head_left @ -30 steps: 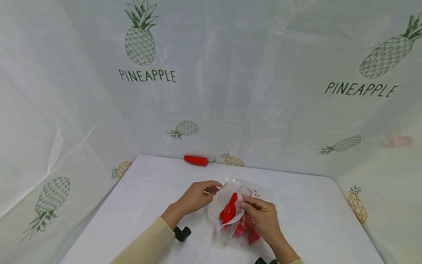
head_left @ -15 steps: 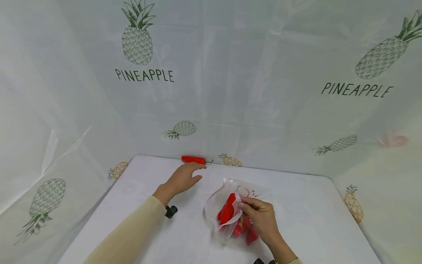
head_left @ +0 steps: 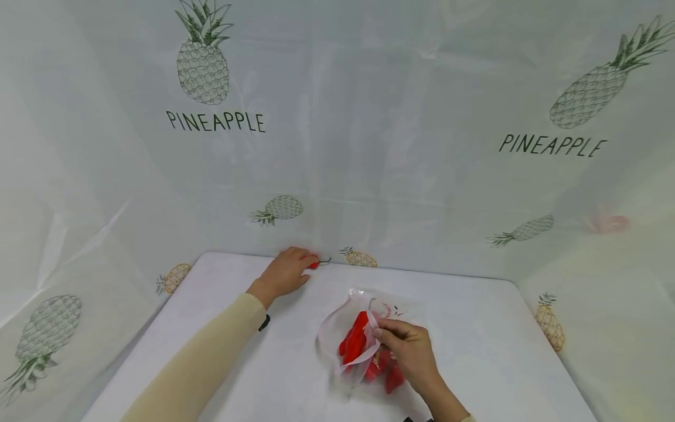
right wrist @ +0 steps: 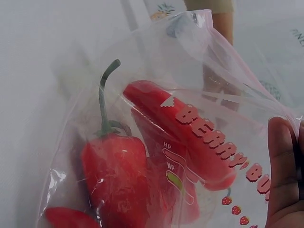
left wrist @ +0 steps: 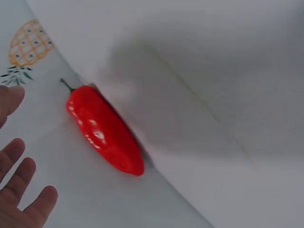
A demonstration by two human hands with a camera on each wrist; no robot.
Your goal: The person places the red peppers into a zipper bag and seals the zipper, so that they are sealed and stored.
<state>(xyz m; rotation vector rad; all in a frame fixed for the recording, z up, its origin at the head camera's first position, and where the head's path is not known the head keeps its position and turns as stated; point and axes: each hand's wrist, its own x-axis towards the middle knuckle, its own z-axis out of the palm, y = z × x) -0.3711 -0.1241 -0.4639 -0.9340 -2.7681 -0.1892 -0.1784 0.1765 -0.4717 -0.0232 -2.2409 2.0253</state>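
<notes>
A glossy red chili pepper (left wrist: 107, 130) with a green stem lies at the table's back edge, against the backdrop. My left hand (head_left: 283, 272) is over it in the head view, covering all but its stem end. In the left wrist view the fingers (left wrist: 42, 202) are spread beside the pepper and not around it. My right hand (head_left: 413, 349) pinches the pink rim of a clear zip bag (head_left: 329, 328) between thumb and fingers, keeping its mouth apart. Inside are several red peppers (right wrist: 118, 180), seen through printed plastic in the right wrist view.
The white table (head_left: 464, 328) is bounded at the back and sides by a pale pineapple-print sheet (head_left: 369, 146). A blurry red shape (head_left: 609, 223) shows on the sheet at the right.
My left hand has left the bag's mouth and reached forward and left to the pepper at the back edge. The right hand keeps pinching the bag. The head view has shifted slightly.
</notes>
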